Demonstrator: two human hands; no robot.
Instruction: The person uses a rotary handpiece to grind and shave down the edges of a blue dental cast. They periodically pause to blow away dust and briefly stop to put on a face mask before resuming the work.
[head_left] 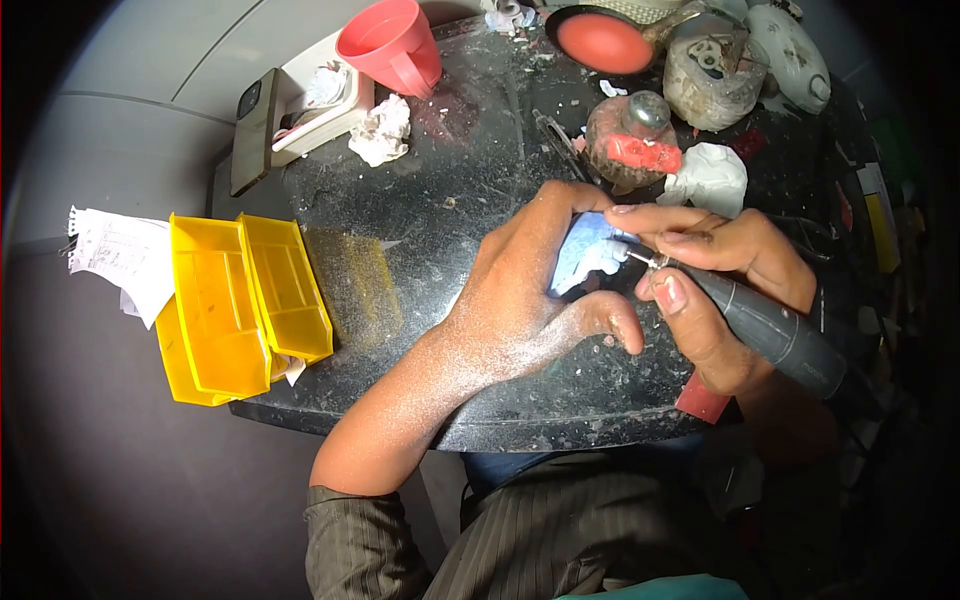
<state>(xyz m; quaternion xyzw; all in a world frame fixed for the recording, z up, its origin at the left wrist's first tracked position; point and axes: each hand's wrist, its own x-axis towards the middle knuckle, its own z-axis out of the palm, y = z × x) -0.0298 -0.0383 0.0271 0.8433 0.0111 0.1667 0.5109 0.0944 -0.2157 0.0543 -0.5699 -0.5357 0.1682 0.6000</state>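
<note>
Near the middle of the black table, my left hand [520,285] holds a small blue-and-white moulded piece [588,252]; its thumb is apart from the piece, and the fingers behind it are partly hidden. My right hand [725,275] grips a dark grey rotary handpiece [765,325] like a pen, its metal tip pointing left at the piece's right side. Whether the tip touches the piece is too small to tell. White dust coats my left wrist and thumb.
Yellow bins [225,320] with papers [125,250] stand at the left edge. At the back are a phone [253,135], a white tray [345,120], a pink mug [385,45], a round jar [610,150], a plaster-covered bowl [710,95] and crumpled tissue [710,180]. A red block [702,398] lies near the front edge.
</note>
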